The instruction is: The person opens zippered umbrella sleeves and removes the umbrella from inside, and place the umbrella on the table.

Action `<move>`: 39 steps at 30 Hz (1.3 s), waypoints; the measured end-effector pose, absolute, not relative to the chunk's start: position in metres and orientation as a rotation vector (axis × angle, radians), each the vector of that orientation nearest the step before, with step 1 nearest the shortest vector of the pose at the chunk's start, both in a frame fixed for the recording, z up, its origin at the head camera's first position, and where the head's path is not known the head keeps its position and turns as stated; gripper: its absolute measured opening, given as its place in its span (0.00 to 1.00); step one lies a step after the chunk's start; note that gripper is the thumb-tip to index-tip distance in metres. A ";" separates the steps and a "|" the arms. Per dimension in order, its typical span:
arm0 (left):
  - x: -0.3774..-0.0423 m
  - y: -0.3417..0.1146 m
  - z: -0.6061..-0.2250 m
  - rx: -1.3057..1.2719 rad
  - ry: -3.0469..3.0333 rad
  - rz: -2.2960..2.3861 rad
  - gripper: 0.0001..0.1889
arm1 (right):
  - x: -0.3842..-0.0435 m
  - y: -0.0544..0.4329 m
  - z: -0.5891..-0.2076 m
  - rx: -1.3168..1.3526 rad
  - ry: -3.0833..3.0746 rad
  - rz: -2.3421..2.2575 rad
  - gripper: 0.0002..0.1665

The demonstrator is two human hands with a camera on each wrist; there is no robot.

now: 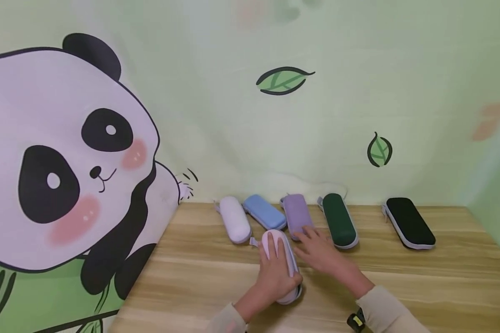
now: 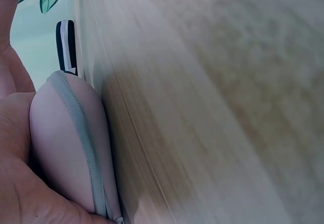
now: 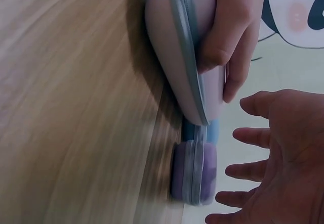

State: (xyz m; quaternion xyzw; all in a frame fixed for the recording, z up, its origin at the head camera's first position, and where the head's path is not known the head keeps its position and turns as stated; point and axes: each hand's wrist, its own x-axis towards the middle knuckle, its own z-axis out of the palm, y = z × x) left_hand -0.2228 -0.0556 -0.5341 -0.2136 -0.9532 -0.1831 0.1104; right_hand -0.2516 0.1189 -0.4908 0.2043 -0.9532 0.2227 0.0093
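Note:
My left hand (image 1: 275,273) grips a pale pink zippered glasses case (image 1: 291,296) near the front of the table. Its fingers lie over the top and the thumb is on the right side. A grey zipper band (image 2: 83,133) runs along the case's side in the left wrist view. Just right of it, my right hand (image 1: 318,249) is held with fingers spread, near the front end of a purple case (image 1: 297,210). In the right wrist view that hand (image 3: 293,153) holds nothing, and the purple case (image 3: 195,173) stands beyond the pink one.
Along the back of the wooden table (image 1: 171,277) lie a white case (image 1: 234,219), a blue case (image 1: 264,212), a dark green case (image 1: 338,219) and a black case (image 1: 409,222). Behind them hangs a green backdrop (image 1: 216,115) with a panda drawing (image 1: 66,101).

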 end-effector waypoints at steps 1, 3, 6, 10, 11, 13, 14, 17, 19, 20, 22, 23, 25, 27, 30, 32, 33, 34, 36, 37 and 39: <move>-0.223 -0.055 -0.534 -0.636 -2.801 -0.510 0.53 | -0.252 0.118 -0.490 0.646 -2.976 0.694 0.27; -0.223 -0.054 -0.533 -0.642 -2.810 -0.460 0.52 | -0.253 0.117 -0.490 0.657 -2.978 0.687 0.27; -0.223 -0.054 -0.534 -0.650 -2.819 -0.403 0.52 | -0.253 0.116 -0.492 0.655 -2.977 0.668 0.27; -0.225 -0.057 -0.534 -0.653 -2.822 -0.460 0.51 | -0.254 0.114 -0.496 0.655 -2.956 0.659 0.27; -0.225 -0.058 -0.535 -0.649 -2.823 -0.492 0.51 | -0.254 0.113 -0.496 0.660 -2.950 0.662 0.26; -0.225 -0.061 -0.535 -0.638 -2.835 -0.557 0.50 | -0.254 0.113 -0.497 0.674 -2.948 0.679 0.26; -0.225 -0.062 -0.535 -0.630 -2.843 -0.591 0.50 | -0.254 0.113 -0.497 0.681 -2.951 0.685 0.26; -0.226 -0.064 -0.534 -0.613 -2.856 -0.672 0.49 | -0.254 0.114 -0.495 0.688 -2.954 0.702 0.26; -0.228 -0.064 -0.533 -0.603 -2.857 -0.699 0.50 | -0.255 0.115 -0.492 0.687 -2.946 0.704 0.26; -0.229 -0.063 -0.532 -0.593 -2.859 -0.705 0.50 | -0.256 0.115 -0.491 0.686 -2.940 0.702 0.26; -0.231 -0.063 -0.529 -0.555 -2.864 -0.682 0.51 | -0.258 0.116 -0.488 0.684 -2.930 0.711 0.26; -0.231 -0.062 -0.527 -0.525 -2.873 -0.664 0.51 | -0.259 0.116 -0.488 0.690 -2.924 0.709 0.26; -0.231 -0.062 -0.525 -0.474 -2.886 -0.632 0.51 | -0.260 0.115 -0.487 0.698 -2.922 0.707 0.26; -0.231 -0.061 -0.523 -0.451 -2.902 -0.616 0.51 | -0.262 0.115 -0.487 0.681 -2.928 0.700 0.25; -0.229 -0.058 -0.523 -0.472 -2.919 -0.702 0.50 | -0.261 0.115 -0.488 0.635 -2.947 0.680 0.25; -0.227 -0.057 -0.524 -0.488 -2.923 -0.806 0.51 | -0.260 0.115 -0.489 0.607 -2.965 0.670 0.25; -0.225 -0.057 -0.523 -0.480 -2.919 -0.878 0.51 | -0.259 0.115 -0.489 0.601 -2.969 0.669 0.25; -0.225 -0.058 -0.523 -0.468 -2.915 -0.942 0.51 | -0.258 0.115 -0.489 0.599 -2.973 0.681 0.25; -0.223 -0.062 -0.521 -0.442 -2.891 -1.088 0.52 | -0.256 0.115 -0.488 0.603 -2.972 0.700 0.25; -0.222 -0.064 -0.519 -0.429 -2.878 -1.161 0.52 | -0.256 0.115 -0.488 0.603 -2.970 0.709 0.25; -0.220 -0.070 -0.514 -0.417 -2.834 -1.321 0.53 | -0.255 0.115 -0.487 0.590 -2.967 0.728 0.25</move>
